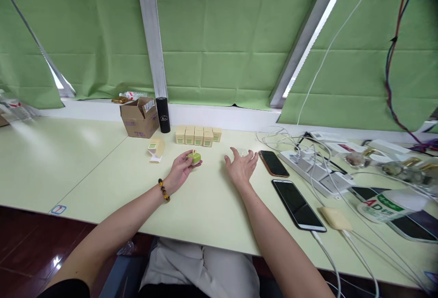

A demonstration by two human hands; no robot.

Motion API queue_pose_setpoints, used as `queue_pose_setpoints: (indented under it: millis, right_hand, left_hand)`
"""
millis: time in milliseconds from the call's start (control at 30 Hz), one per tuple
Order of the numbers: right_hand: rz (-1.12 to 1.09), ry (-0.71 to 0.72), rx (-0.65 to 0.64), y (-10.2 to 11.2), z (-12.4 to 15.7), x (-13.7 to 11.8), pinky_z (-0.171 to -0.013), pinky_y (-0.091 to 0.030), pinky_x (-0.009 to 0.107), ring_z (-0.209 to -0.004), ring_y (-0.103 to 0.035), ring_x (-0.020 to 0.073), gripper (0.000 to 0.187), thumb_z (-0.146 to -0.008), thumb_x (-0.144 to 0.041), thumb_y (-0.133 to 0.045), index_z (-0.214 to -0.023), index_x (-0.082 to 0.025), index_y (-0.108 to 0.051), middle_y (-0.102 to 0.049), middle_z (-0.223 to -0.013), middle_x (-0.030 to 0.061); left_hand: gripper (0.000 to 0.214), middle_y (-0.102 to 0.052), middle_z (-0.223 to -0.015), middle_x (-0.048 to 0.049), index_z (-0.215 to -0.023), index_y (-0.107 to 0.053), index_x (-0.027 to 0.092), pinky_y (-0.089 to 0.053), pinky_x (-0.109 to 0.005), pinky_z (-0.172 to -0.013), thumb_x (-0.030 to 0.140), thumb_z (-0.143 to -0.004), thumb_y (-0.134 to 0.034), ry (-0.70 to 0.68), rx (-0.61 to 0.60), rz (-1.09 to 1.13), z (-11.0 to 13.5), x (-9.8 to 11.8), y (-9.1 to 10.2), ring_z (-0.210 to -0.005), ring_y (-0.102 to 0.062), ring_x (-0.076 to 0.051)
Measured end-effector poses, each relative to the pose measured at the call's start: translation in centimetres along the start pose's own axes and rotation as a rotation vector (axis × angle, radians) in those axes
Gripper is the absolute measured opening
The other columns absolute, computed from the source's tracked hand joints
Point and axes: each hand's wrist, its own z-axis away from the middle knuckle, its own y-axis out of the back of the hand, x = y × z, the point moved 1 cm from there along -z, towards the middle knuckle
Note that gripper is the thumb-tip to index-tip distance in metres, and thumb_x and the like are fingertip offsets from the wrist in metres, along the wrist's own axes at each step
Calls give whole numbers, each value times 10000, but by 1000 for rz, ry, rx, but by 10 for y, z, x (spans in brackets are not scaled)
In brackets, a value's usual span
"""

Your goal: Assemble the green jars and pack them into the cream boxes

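Observation:
My left hand (pixel 179 171), with a beaded bracelet (pixel 163 190) at the wrist, grips a small rounded green object (pixel 195 157) with a pale loop on top; its exact kind is too small to tell. My right hand (pixel 241 169) has its fingers spread just above the table and holds nothing. Behind those fingers a small clear object (pixel 242 152) partly shows. Left of my left hand lies an opened small cream box (pixel 156 146) with its flap out. Several closed cream boxes (pixel 198 136) with green labels stand in a row further back.
At the back left are a cardboard box (pixel 139 119) and a black tumbler (pixel 163 114). On the right lie a smaller phone (pixel 273 163), a larger phone (pixel 299 204), a power strip (pixel 316 173), a cream charger (pixel 336 218), a white bottle (pixel 393 205) and tangled cables.

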Motion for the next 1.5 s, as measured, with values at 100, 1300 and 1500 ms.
queue_pose_setpoints:
  millis: [100,1300,1500]
  right_hand:
    - [55,-63,-103,-9,3,15,-1080,-219,813,-1491,-171,486,437,-862,-497,-664,-1169,-192,-730,-410,-1462,246]
    - [-1400,-465,-730,-1,31,-64,-724,-526,307,-844,-652,171,684,-697,-421,-881,-1130,-356,-355,-681,-976,-40]
    - [-1078,-273,-700,-10,39,-63,-751,-535,316,-872,-594,160,561,-626,-326,-878,-1093,-263,-576,-623,-1098,22]
  left_hand:
    - [476,-731,-1116,-111,-1199,-629,126,-442,-523,-1158,279,-806,-848,-21,16,3,-1,-1,1,-994,-746,-235]
    - [411,-726,-1181,-83,-1106,-689,157,-461,-521,-1168,385,-805,-850,-177,167,-61,-4,2,4,-1138,-704,-242]
    - [549,-713,-1280,-131,-1214,-680,156,-448,-451,-1138,449,-784,-854,-242,159,-200,-8,-2,6,-1202,-659,-249]
